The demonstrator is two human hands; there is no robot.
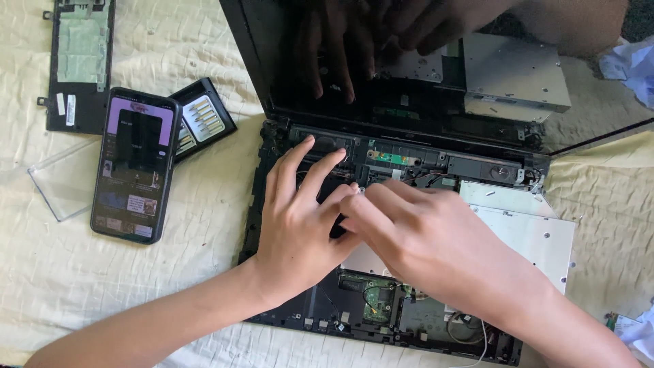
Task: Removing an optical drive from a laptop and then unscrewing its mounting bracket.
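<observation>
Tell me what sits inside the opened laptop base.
Inside the laptop base: a green circuit board, thin wires and a silver metal plate. The left hand and right hand cover the middle.

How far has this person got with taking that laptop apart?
Well into it. Done: the black laptop base is stripped to bare circuit boards, and a black cover panel lies aside. In hand: the left hand and right hand work together mid-chassis. Left: the silver metal plate remains in place.
</observation>
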